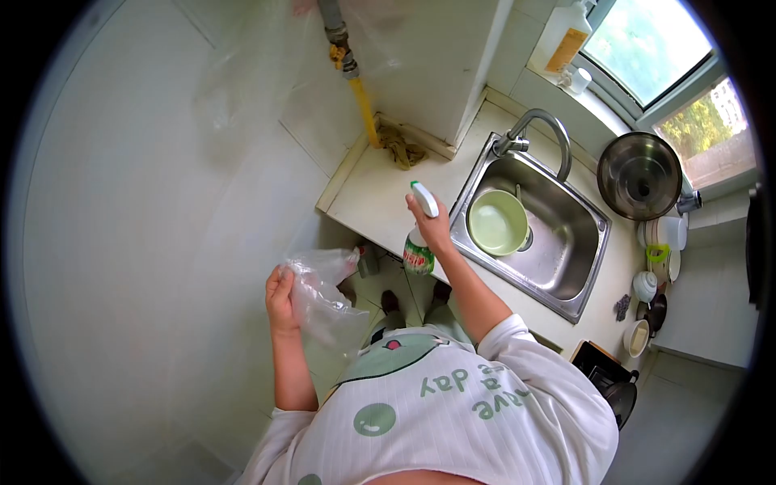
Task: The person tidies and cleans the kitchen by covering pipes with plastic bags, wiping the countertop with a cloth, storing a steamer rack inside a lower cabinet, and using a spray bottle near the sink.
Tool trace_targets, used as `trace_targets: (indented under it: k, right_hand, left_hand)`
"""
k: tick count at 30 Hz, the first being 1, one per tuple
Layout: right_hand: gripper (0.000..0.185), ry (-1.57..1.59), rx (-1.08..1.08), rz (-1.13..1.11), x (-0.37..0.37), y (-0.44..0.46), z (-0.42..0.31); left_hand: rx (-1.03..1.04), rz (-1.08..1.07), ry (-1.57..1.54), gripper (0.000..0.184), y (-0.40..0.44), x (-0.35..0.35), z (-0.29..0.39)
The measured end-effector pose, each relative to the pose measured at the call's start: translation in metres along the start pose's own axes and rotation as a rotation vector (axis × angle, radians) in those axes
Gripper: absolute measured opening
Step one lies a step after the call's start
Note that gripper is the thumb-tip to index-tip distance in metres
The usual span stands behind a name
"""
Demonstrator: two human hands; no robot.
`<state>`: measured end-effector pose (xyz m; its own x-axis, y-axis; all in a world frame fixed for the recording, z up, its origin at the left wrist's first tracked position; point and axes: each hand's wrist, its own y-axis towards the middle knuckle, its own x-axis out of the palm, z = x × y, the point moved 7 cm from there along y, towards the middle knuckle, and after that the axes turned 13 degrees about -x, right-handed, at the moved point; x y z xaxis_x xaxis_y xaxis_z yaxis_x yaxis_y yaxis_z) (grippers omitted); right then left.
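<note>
My left hand (280,301) is closed on a crumpled clear plastic bag (319,291), which hangs to its right, in front of the white wall. Fingers wrapped round its neck, my right hand (430,224) holds a spray bottle (417,255) upright over the counter's front edge. The bottle has a white and green spray head and a green and red label. Just right of that hand, a light green bowl (498,223) with a handle sits in the steel sink (566,242).
A faucet (541,121) arches over the sink. Brown cloth (402,150) lies in the counter corner by a yellow pipe (364,109). A large steel lid (639,176) leans near the window. Crockery and pans line the right side; a dark bottle (368,260) stands below the counter.
</note>
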<state>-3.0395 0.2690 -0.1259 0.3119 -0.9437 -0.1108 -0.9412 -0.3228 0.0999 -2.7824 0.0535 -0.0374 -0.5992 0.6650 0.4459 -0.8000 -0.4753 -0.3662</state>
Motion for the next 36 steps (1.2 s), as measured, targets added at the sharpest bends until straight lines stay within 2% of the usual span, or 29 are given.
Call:
trace_targets:
  k: [5, 7, 9, 12, 15, 17, 19, 20, 21, 23, 24, 26, 27, 29, 31, 33, 35, 36]
  right_hand:
    - [0.034, -0.081, -0.076, 0.068, -0.036, 0.045, -0.009]
    - [0.04, -0.111, -0.144, 0.102, -0.049, 0.056, -0.002]
    - [0.038, -0.093, -0.158, 0.211, -0.069, 0.061, 0.007]
    - [0.037, -0.161, -0.135, 0.205, -0.096, 0.055, 0.018]
    - [0.037, -0.227, -0.131, 0.204, -0.114, 0.045, 0.019]
    - [0.036, -0.117, -0.026, 0.163, -0.121, 0.039, 0.03]
    - [0.036, -0.128, -0.087, 0.17, -0.126, 0.036, 0.03]
    - [0.036, -0.134, -0.042, 0.145, -0.127, 0.036, 0.034]
    - [0.036, -0.138, 0.002, 0.12, -0.126, 0.036, 0.038]
    - [0.037, -0.144, -0.004, 0.132, -0.13, 0.036, 0.03]
    - [0.037, -0.185, 0.001, 0.117, -0.131, 0.036, 0.03]
    - [0.037, -0.223, 0.009, 0.102, -0.133, 0.035, 0.033]
    - [0.036, -0.219, -0.029, 0.119, -0.134, 0.035, 0.033]
    - [0.036, -0.214, -0.065, 0.133, -0.136, 0.036, 0.036]
    - [0.034, -0.137, -0.007, 0.151, -0.138, 0.037, 0.047]
    - [0.034, -0.085, 0.012, 0.193, -0.14, 0.04, 0.05]
    - [0.035, -0.032, 0.03, 0.244, -0.145, 0.042, 0.048]
    - [0.036, 0.014, 0.09, 0.233, -0.147, 0.043, 0.047]
  left_hand:
    - [0.003, 0.055, 0.007, 0.014, 0.044, 0.029, -0.012]
    - [-0.019, 0.044, 0.066, 0.014, 0.061, 0.061, -0.021]
    - [-0.044, 0.027, 0.124, 0.013, 0.08, 0.078, -0.033]
    - [-0.192, 0.029, 0.321, 0.022, 0.115, 0.074, -0.082]
    - [-0.226, 0.057, 0.341, 0.028, 0.127, 0.073, -0.104]
    - [-0.205, 0.074, 0.361, 0.034, 0.131, 0.063, -0.108]
    - [-0.159, 0.169, 0.463, 0.039, 0.13, 0.055, -0.098]
    - [-0.051, 0.202, 0.53, 0.043, 0.133, 0.048, -0.093]
    - [-0.05, 0.198, 0.534, 0.043, 0.132, 0.059, -0.086]
    - [0.253, 0.457, 0.963, 0.045, 0.115, 0.094, -0.033]
    - [0.253, 0.457, 0.967, 0.045, 0.115, 0.107, -0.022]
    - [0.491, 0.194, 1.194, 0.047, 0.118, 0.157, -0.005]
    - [0.489, 0.192, 1.196, 0.047, 0.118, 0.175, -0.001]
    - [0.547, 0.013, 1.216, 0.047, 0.107, 0.226, -0.015]
    - [0.291, -0.114, 0.978, 0.054, 0.114, 0.238, -0.068]
    - [0.151, -0.23, 0.865, 0.069, 0.119, 0.252, -0.126]
    - [0.174, -0.253, 1.06, 0.085, 0.132, 0.252, -0.188]
    - [0.175, -0.26, 1.064, 0.085, 0.134, 0.257, -0.2]
